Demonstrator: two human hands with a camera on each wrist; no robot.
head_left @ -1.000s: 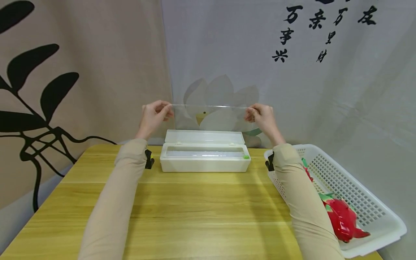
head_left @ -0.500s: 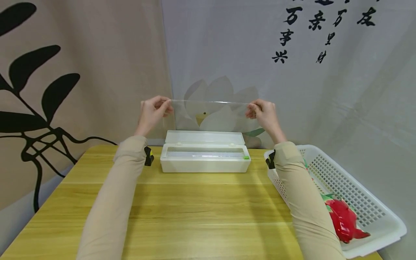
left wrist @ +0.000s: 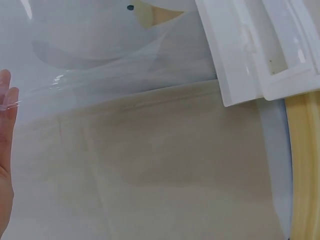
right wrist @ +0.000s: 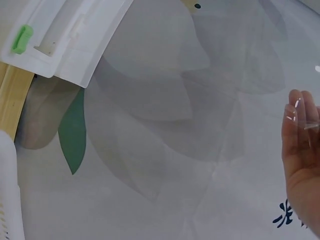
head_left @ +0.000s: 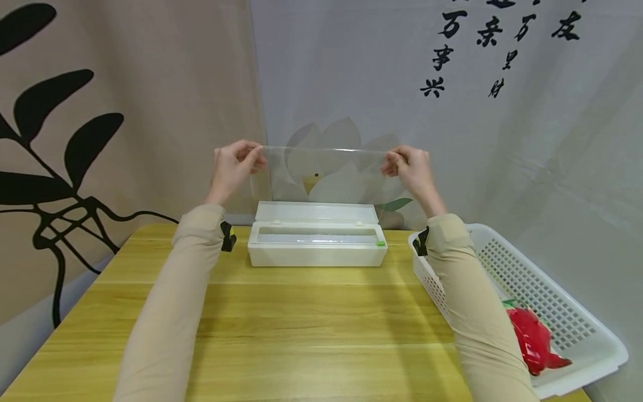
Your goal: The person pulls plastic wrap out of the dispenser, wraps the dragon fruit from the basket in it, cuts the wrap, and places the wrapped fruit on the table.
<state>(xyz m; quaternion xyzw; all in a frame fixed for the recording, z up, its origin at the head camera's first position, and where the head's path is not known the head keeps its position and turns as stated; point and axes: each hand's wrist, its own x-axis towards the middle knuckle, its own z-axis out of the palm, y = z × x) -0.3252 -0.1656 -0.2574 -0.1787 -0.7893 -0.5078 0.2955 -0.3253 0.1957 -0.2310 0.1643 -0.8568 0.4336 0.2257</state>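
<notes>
A clear sheet of plastic wrap point(head_left: 326, 167) is stretched upright between both hands in the head view. My left hand point(head_left: 235, 167) pinches its upper left corner, and my right hand point(head_left: 412, 170) pinches the upper right corner. Beneath it on the table stands a white cling film dispenser box point(head_left: 316, 255), its lid point(head_left: 316, 212) tipped back. A small green slider point(head_left: 380, 243) sits at the box's right end. In the left wrist view, fingertips point(left wrist: 11, 97) show at the left edge; in the right wrist view, film glints over the fingers point(right wrist: 300, 117).
A white perforated basket point(head_left: 598, 340) stands at the table's right side, partly behind the right sleeve. Inside it lies a red, green-tipped fruit-like item point(head_left: 533, 338). A printed curtain point(head_left: 341, 67) hangs behind the wooden table point(head_left: 311, 335).
Both hands have risen, lifting the film's top edge higher above the box. The right hand has also shifted slightly right. The box and basket have stayed in place.
</notes>
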